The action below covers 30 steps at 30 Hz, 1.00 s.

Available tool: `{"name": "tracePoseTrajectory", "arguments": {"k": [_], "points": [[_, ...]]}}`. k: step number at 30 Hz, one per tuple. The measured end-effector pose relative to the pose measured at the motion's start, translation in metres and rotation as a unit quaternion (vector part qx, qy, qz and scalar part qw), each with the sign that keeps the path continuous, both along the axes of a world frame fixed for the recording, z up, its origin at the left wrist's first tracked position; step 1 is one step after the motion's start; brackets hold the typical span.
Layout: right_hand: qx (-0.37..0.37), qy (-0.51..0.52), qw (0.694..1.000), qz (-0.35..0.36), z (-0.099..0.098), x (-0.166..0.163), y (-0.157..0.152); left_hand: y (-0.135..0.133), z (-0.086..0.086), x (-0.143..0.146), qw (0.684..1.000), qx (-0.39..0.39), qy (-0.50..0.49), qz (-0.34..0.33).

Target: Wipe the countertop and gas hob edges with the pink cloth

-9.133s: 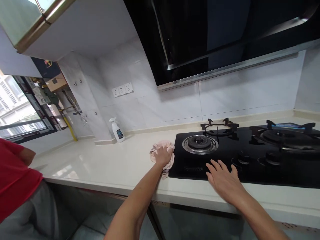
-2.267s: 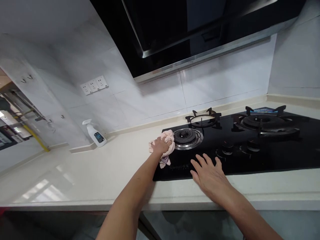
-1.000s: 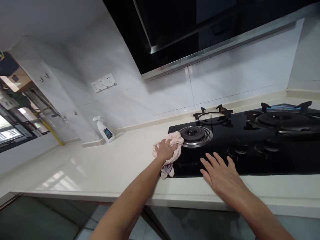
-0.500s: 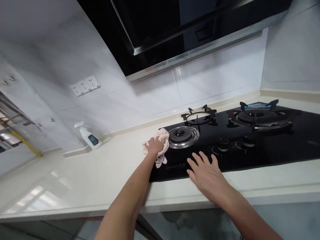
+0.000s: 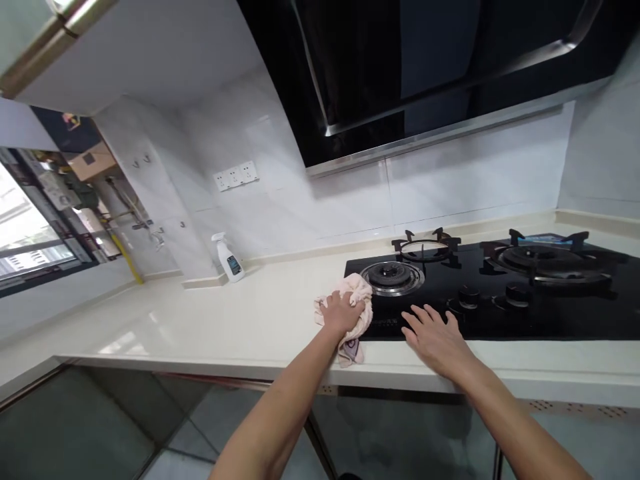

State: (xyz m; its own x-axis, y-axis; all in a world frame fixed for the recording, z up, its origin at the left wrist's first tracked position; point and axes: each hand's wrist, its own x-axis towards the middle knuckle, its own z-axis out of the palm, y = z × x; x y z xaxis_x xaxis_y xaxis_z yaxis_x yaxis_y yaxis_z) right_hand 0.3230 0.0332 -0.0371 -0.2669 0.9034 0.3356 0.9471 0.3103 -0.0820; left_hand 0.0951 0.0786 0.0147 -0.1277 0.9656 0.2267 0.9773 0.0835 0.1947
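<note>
My left hand grips a pale pink cloth and presses it down at the left edge of the black gas cooktop. Part of the cloth lies on the glass, part on the white counter, and a corner with a purple patch trails toward the counter's front. Just behind it is the left burner, its pan support lifted off. My right hand is open, fingers spread over the cooktop's front edge and holding nothing; whether it touches the glass I cannot tell.
The removed pan support rests at the back of the cooktop. Two control knobs sit right of centre, before the right burner. A white spray bottle stands by the wall. The range hood overhangs the cooktop.
My left hand and the cloth have slid along the cooktop's left edge toward the counter's front. My right hand stays spread near the front edge. The view has swung left.
</note>
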Motion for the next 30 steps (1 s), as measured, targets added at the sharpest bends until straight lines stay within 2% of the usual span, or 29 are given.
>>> {"name": "tracePoseTrajectory", "arguments": {"k": [5,10,22,30], "points": [[-0.009,-0.012,1.0,-0.003,0.0,0.001,0.001,-0.037,-0.01,0.002,0.999,0.04,0.007,-0.009],[-0.005,-0.016,1.0,0.0,0.0,0.001,0.001,-0.059,-0.017,0.006,0.997,0.074,0.027,-0.012],[0.004,-0.013,1.0,0.002,-0.002,0.002,0.003,-0.083,-0.016,0.002,0.993,0.106,-0.017,-0.043],[0.002,-0.005,1.0,0.001,-0.002,0.002,0.003,-0.086,-0.018,-0.002,0.992,0.112,-0.019,-0.048]]}}
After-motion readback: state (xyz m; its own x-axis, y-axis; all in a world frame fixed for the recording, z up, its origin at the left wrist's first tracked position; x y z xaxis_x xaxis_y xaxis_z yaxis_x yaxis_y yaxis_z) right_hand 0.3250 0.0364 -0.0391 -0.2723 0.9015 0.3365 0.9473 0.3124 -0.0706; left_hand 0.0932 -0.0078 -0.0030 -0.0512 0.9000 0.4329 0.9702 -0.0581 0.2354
